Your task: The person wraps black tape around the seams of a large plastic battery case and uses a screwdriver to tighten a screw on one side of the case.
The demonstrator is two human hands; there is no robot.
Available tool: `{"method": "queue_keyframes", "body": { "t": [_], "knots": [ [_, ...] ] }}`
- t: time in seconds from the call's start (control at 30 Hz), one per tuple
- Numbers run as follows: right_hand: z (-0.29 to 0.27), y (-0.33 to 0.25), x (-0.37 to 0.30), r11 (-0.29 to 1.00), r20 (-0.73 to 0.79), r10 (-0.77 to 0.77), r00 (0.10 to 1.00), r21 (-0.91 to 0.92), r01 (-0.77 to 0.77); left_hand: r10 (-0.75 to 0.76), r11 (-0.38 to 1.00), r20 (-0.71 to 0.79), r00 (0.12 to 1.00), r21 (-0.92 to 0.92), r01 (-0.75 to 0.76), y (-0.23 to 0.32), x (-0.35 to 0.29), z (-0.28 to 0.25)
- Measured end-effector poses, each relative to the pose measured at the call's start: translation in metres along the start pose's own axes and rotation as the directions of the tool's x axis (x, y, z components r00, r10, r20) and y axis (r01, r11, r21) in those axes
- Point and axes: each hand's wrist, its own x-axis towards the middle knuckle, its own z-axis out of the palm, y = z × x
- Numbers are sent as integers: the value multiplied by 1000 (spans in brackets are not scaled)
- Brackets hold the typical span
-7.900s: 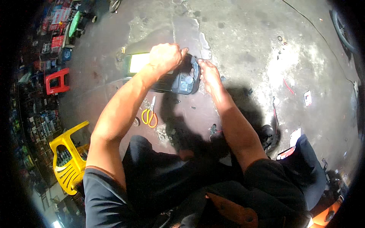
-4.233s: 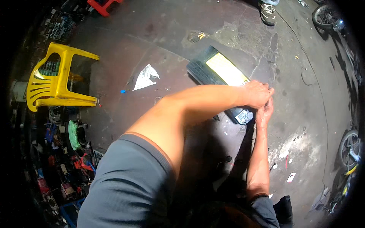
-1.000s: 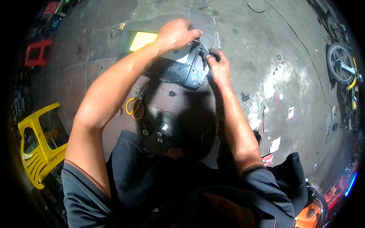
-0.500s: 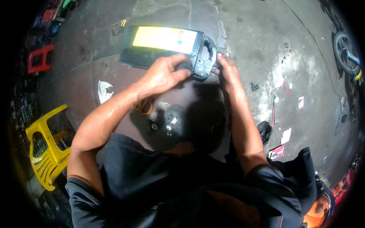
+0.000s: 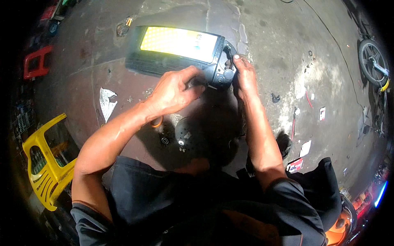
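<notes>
A long black box-shaped device (image 5: pixel 164 63) with a bright yellow-and-white panel on its upper face lies across the floor ahead of me. Its right end has a carrying handle and small round parts. My right hand (image 5: pixel 245 76) is wrapped round that handle end, thumb on top, with its other fingers mostly hidden. At the device's near edge, left of the round parts, my left hand (image 5: pixel 177 91) curls thumb and fingers round something dark that I cannot make out. Below it on the floor are a dark round disc (image 5: pixel 186 133), a small ring (image 5: pixel 164 140) and an orange loop (image 5: pixel 157 121).
A yellow plastic chair (image 5: pixel 45 164) is at the left, with a red stool (image 5: pixel 37 62) beyond it. Torn paper (image 5: pixel 107 104) lies left of the device. Scraps and a small black part (image 5: pixel 275 98) lie at right. A wheel (image 5: pixel 371 60) and a cable (image 5: pixel 334 37) are farther right.
The device's handle end has tipped, and its round parts now show at a different angle. My left hand has shifted slightly down and away from the round parts; the right hand keeps its grip.
</notes>
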Motion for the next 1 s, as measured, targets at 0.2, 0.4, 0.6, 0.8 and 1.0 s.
{"method": "queue_keyframes", "body": {
  "t": [0.2,0.4,0.6,0.8,1.0],
  "knots": [
    [4,-7,-7,1000,2,-12,1000,26,12,5,996,-8,1000,-92,-5,2,10,14],
    [-3,-2,-2,993,68,-49,996,108,42,-88,993,62,994,79,83,23,18,24],
    [-12,7,9,998,94,-58,994,33,55,135,796,202,970,560,-228,51,24,40],
    [-9,9,8,998,90,-39,995,56,34,44,732,208,977,659,-173,53,30,53],
    [-12,7,12,997,98,-5,995,82,-3,-85,727,168,982,684,-54,63,40,62]
  ]
}}
